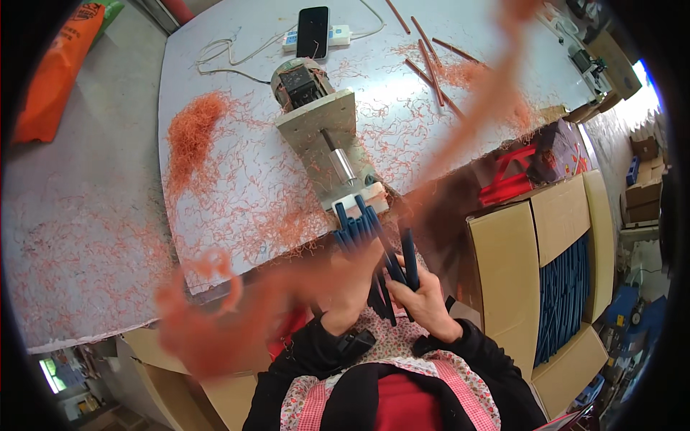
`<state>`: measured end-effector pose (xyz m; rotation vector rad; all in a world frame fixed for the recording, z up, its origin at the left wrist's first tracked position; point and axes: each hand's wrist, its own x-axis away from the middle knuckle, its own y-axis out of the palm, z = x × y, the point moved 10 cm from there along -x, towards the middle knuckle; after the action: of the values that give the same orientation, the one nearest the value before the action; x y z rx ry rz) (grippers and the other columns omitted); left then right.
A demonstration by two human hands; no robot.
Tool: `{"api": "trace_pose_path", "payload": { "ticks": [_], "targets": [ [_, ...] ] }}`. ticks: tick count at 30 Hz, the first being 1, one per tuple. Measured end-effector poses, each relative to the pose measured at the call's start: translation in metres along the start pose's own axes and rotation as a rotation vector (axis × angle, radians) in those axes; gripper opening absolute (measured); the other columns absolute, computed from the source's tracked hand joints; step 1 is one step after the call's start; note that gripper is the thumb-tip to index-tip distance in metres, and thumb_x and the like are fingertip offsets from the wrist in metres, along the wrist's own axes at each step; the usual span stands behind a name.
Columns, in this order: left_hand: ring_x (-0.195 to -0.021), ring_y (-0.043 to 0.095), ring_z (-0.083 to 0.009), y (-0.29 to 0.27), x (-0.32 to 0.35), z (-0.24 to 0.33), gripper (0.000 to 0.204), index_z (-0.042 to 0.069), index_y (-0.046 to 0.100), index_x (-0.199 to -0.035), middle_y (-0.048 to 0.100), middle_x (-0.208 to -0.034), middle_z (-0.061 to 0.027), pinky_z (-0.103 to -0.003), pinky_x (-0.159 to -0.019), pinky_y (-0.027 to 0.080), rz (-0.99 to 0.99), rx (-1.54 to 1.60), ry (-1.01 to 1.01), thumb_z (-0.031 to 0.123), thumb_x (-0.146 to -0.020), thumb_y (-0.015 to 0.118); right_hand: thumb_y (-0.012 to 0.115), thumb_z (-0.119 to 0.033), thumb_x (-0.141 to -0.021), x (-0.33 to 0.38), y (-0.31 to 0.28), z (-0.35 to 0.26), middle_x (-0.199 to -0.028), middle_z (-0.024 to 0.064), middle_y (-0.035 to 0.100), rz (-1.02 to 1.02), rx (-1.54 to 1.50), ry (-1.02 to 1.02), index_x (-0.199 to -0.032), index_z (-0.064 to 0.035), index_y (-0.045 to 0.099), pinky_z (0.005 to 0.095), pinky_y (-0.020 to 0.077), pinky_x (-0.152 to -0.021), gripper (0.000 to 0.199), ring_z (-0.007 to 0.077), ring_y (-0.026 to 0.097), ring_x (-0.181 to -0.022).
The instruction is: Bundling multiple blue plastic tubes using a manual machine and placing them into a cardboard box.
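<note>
My left hand (348, 291) is closed around a bundle of thin dark blue rods (354, 228), whose far ends fan out beside the white block at the front of a small motor-driven machine (334, 154). Dark blue rods also pass through my right hand (425, 302), which grips them between thumb and fingers just to the right. A metal spindle (343, 167) on the machine points toward the white block (377, 197). A blurred reddish strand close to the camera crosses the view and partly covers my left hand.
Reddish curled shavings (195, 140) lie over the white table. Red-brown rods (431, 68) rest at its far right. A phone (313, 32) lies on a power strip behind the motor (302, 82). To my right, an open cardboard box (507, 287) holds many blue rods.
</note>
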<state>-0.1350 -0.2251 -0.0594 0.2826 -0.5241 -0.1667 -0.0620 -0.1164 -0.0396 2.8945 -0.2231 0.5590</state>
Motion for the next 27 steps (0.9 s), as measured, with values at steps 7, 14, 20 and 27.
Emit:
{"api": "trace_pose_path", "payload": {
  "ticks": [7, 14, 20, 27],
  "targets": [
    [-0.069, 0.059, -0.0076, -0.001, -0.014, 0.006, 0.026, 0.001, 0.066, -0.101, 0.065, -0.084, -0.0011, -0.023, -0.063, 0.048, 0.013, 0.017, 0.068, 0.024, -0.089, 0.068, 0.061, -0.003, -0.086, -0.019, 0.001, -0.004, -0.071, -0.0046, 0.052, 0.003, 0.022, -0.008, -0.125, -0.0016, 0.053, 0.0202, 0.0379, -0.050, 0.040, 0.0020, 0.047, -0.059],
    [-0.065, 0.056, -0.0070, 0.000, -0.009, 0.016, 0.024, 0.002, 0.067, -0.095, 0.064, -0.078, -0.0005, -0.022, -0.058, 0.043, 0.032, -0.067, 0.096, 0.026, -0.090, 0.067, 0.067, -0.008, -0.083, -0.003, -0.009, 0.003, -0.072, -0.0021, 0.053, -0.003, 0.188, -0.033, -0.107, -0.0021, 0.054, 0.0217, 0.0380, -0.048, 0.027, 0.0040, 0.047, -0.056],
    [-0.067, 0.056, -0.0063, 0.008, -0.001, 0.001, 0.024, 0.004, 0.066, -0.097, 0.063, -0.082, 0.0002, -0.022, -0.059, 0.044, -0.003, -0.063, -0.046, 0.027, -0.089, 0.068, 0.066, -0.003, -0.082, 0.001, -0.007, -0.003, -0.074, 0.0002, 0.056, -0.011, 0.083, -0.072, -0.110, -0.0003, 0.054, 0.0227, 0.0435, -0.053, 0.031, 0.0050, 0.052, -0.061],
    [-0.070, 0.057, -0.0060, 0.007, -0.015, 0.006, 0.016, 0.005, 0.067, -0.098, 0.065, -0.086, 0.0006, -0.021, -0.060, 0.045, 0.025, 0.023, 0.007, 0.019, -0.090, 0.066, 0.063, -0.002, -0.083, -0.015, -0.008, -0.005, -0.075, -0.0021, 0.057, 0.035, 0.049, -0.031, -0.113, -0.0010, 0.060, 0.0227, 0.0420, -0.054, 0.030, 0.0041, 0.050, -0.062]
  ]
}}
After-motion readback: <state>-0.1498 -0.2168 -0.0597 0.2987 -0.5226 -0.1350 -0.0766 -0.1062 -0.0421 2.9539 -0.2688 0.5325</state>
